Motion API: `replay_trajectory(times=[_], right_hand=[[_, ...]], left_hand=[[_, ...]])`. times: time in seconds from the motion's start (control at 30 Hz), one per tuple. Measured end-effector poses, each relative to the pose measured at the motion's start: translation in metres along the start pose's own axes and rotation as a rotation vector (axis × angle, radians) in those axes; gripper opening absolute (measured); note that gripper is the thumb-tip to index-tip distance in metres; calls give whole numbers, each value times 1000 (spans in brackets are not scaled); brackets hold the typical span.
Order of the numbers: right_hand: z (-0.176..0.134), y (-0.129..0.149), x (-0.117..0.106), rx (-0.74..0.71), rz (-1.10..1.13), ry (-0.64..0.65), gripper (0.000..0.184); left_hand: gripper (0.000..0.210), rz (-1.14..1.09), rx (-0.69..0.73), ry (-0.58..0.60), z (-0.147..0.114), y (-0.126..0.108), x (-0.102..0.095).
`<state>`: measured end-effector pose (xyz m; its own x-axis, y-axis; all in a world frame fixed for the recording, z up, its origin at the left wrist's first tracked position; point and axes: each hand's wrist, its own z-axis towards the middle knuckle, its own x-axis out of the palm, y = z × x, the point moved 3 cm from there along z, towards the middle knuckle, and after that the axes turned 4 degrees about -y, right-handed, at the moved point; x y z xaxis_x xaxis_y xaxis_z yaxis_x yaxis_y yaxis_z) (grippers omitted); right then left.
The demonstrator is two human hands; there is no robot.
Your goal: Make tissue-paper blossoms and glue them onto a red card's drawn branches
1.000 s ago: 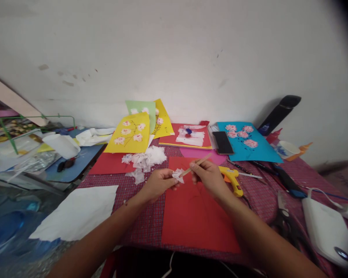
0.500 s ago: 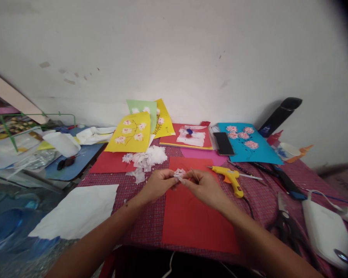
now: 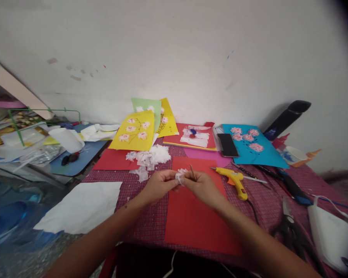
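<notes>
Between my two hands is a small pink-and-white tissue paper flower (image 3: 180, 176), pinched by the fingertips of both. My left hand (image 3: 161, 185) is closed on its left side. My right hand (image 3: 202, 187) grips its right side and also keeps a thin wooden stick (image 3: 193, 172) between the fingers, pointing up. Both hands are just above a red sheet of paper (image 3: 200, 224) on the checked tablecloth. Behind my left hand lies a heap of torn white tissue paper (image 3: 153, 156). A yellow glue gun (image 3: 234, 180) rests to the right of my right hand.
Yellow flower cards (image 3: 135, 135) lean at the back left. A phone (image 3: 227, 145) and a blue flower card (image 3: 251, 146) lie at the back right. Scissors (image 3: 290, 227) and a white device (image 3: 330, 235) are on the right. White paper (image 3: 84, 206) hangs over the left edge.
The stick in my right hand has tipped more upright. Both hands still pinch the tissue flower. The whole view has shifted slightly, so things appear further right.
</notes>
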<state>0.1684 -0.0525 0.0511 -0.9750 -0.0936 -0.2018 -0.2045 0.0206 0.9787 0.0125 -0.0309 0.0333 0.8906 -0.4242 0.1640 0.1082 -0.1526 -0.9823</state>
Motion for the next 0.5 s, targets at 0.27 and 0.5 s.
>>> replay_trajectory(times=[0.27, 0.5], right_hand=[[-2, 0, -12, 302, 239, -82, 18], [1, 3, -15, 310, 243, -69, 20]], left_hand=[[31, 748, 73, -154, -4, -16, -59], [27, 998, 393, -261, -22, -29, -38]])
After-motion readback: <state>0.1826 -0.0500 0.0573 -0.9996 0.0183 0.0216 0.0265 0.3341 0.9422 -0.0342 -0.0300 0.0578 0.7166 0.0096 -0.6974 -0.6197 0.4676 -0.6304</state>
